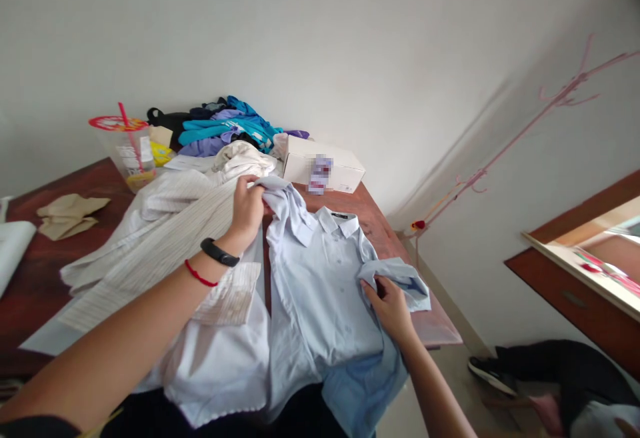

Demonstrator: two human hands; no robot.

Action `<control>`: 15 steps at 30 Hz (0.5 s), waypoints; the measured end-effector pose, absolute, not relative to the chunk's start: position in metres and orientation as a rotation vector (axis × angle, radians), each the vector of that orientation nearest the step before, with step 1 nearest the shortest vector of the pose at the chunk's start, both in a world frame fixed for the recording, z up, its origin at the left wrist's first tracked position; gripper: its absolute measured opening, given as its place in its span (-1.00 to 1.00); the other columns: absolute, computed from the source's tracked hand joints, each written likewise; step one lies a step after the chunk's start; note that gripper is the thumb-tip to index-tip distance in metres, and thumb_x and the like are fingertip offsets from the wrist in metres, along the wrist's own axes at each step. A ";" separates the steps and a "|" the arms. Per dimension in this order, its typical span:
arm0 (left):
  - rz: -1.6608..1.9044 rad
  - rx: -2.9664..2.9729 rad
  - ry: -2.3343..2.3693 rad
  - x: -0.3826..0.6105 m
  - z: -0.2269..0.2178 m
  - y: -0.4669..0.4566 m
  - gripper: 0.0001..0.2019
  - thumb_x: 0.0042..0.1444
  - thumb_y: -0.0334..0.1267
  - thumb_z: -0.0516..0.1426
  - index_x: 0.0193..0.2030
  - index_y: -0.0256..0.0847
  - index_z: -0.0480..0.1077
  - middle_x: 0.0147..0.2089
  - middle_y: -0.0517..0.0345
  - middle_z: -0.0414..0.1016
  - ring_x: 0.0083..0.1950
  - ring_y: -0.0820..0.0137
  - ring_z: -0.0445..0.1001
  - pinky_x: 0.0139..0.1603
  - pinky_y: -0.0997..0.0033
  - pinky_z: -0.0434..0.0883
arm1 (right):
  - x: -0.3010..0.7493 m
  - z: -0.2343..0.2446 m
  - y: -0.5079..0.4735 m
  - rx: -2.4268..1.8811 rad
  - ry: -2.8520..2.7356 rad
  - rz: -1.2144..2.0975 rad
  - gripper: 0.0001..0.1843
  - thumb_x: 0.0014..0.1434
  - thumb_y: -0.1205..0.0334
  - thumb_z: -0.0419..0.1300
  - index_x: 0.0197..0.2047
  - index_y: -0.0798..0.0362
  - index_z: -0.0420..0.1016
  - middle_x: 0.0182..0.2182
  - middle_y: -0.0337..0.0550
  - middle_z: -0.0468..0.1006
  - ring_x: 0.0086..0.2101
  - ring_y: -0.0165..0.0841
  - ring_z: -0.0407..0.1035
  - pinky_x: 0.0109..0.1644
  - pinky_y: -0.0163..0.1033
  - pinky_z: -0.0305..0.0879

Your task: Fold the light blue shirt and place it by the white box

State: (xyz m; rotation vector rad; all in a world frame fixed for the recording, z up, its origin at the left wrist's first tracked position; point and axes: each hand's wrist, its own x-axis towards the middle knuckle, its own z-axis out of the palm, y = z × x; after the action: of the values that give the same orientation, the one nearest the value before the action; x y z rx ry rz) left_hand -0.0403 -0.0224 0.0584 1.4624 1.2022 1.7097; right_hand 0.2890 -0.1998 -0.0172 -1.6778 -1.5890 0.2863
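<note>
A light blue button-up shirt (335,291) lies front side up on the table, its collar toward the wall and its hem hanging over the near edge. My left hand (249,211) pinches the sleeve on the left, lifted and bent near the collar. On the other side, my right hand (389,308) grips the folded right sleeve low down, beside the shirt's body. A white striped shirt (165,245) is spread to the left, under my left forearm, with plain white cloth (225,365) below it.
A white box (300,161) and a pile of blue and purple clothes (225,128) stand against the wall. A plastic cup with a red straw (127,151) and crumpled brown paper (73,215) are at left. A pink coat rack (500,145) leans at right; a person's shoe (493,375) shows below.
</note>
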 end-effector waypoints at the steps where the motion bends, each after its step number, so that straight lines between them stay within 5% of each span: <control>1: 1.740 1.367 1.182 -0.048 0.061 -0.015 -0.76 0.39 -0.29 -0.13 0.12 -0.18 0.21 -0.16 0.12 0.52 -0.24 0.40 0.53 -0.26 0.33 0.45 | 0.288 -0.017 -0.200 -1.681 -1.588 0.282 -0.55 0.21 -0.18 0.22 -0.39 0.08 0.49 -0.55 -0.19 0.45 -0.49 -0.31 0.30 -0.38 -0.24 0.18; 5: 2.023 1.114 1.152 -0.077 0.075 -0.002 -0.78 0.40 -0.24 -0.01 0.14 -0.10 0.20 -0.10 0.19 0.50 -0.09 0.41 0.50 -0.17 0.30 0.44 | 0.285 -0.013 -0.200 -1.660 -1.619 0.282 -0.59 0.24 -0.12 0.19 -0.40 0.06 0.49 -0.51 -0.13 0.51 -0.46 -0.25 0.36 -0.36 -0.21 0.22; 9: 2.237 1.279 1.120 -0.088 0.086 -0.007 -0.68 0.26 -0.44 0.05 0.11 -0.08 0.14 -0.09 0.24 0.48 0.03 0.45 0.47 0.14 0.24 0.39 | 0.284 -0.011 -0.200 -1.621 -1.660 0.242 -0.65 0.26 -0.06 0.18 -0.40 0.03 0.50 -0.47 -0.12 0.55 -0.42 -0.22 0.38 -0.31 -0.18 0.25; 15: 2.052 1.699 1.163 -0.070 0.086 -0.025 -0.74 0.12 -0.45 0.04 -0.06 -0.12 0.26 -0.07 0.09 0.48 -0.06 0.30 0.49 -0.03 0.24 0.48 | 0.284 -0.010 -0.199 -1.612 -1.662 0.252 -0.70 0.26 -0.01 0.20 -0.36 0.03 0.54 -0.41 -0.10 0.58 -0.34 -0.17 0.42 -0.21 -0.14 0.30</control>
State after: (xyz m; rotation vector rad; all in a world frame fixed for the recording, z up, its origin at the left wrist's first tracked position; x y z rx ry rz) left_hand -0.0704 -0.0251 0.0861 1.6995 1.1630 2.0524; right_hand 0.2843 -0.1993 -0.0105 -1.6117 -1.6624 0.2523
